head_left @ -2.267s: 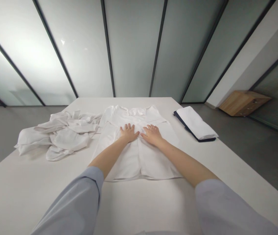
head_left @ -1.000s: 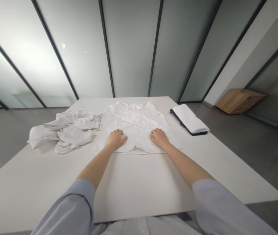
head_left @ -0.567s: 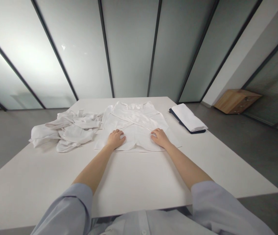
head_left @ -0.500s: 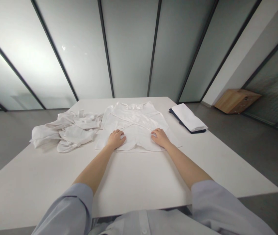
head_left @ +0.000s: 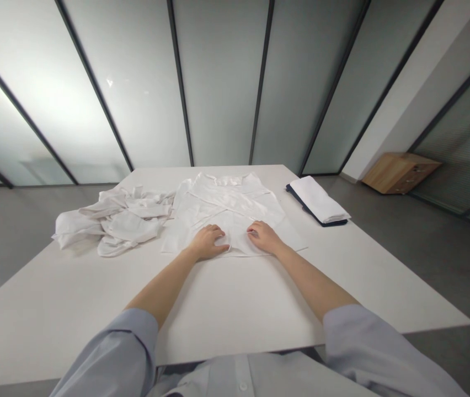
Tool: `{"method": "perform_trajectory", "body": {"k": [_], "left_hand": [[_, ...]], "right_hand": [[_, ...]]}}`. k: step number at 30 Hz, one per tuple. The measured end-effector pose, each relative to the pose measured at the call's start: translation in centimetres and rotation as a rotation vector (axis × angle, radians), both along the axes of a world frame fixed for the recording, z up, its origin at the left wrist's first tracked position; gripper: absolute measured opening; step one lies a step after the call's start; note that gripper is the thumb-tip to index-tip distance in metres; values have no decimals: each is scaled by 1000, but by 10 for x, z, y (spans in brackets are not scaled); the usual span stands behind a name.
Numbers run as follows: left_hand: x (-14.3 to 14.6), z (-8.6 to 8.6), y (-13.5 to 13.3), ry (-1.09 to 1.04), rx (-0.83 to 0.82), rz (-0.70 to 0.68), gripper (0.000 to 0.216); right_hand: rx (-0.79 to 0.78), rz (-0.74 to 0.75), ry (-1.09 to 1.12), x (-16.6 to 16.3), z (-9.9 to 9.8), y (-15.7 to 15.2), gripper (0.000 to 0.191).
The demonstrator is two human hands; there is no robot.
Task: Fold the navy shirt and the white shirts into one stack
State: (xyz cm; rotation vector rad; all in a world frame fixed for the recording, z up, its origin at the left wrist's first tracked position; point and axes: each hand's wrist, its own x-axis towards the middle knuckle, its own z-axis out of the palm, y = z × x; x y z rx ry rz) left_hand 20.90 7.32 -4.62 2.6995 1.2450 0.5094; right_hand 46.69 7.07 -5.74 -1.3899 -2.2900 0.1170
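A white shirt [head_left: 227, 207] lies spread flat in the middle of the white table [head_left: 239, 303], collar at the far end, sleeves folded across it. My left hand [head_left: 209, 242] rests on the shirt's near hem, fingers stretched out flat and pointing right. My right hand [head_left: 262, 236] lies on the hem a little to the right, fingers also flat on the cloth. The two hands are close together near the shirt's centre line. Neither hand grips anything.
A crumpled heap of white garments [head_left: 113, 226] lies left of the shirt. A folded white garment on a dark board [head_left: 320, 203] sits near the table's right edge. A wooden cabinet [head_left: 400, 172] stands on the floor at far right. Glass wall panels rise behind.
Both hands slid inward along the shirt's near hem, from near its outer edges toward the middle. Earlier still they pressed the shirt's centre while the hem lay nearer to me.
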Motion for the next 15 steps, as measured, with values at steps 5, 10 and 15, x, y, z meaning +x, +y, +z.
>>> {"method": "perform_trajectory", "body": {"k": [5, 10, 15], "left_hand": [[11, 0, -11, -26, -19, -120, 38], [14, 1, -13, -67, -66, -142, 28], [12, -2, -8, -104, -152, -156, 15]], "right_hand": [[-22, 164, 28, -12, -1, -7, 18], [-20, 246, 61, -21, 8, -19, 26], [-31, 313, 18, -28, 14, -28, 25]]}}
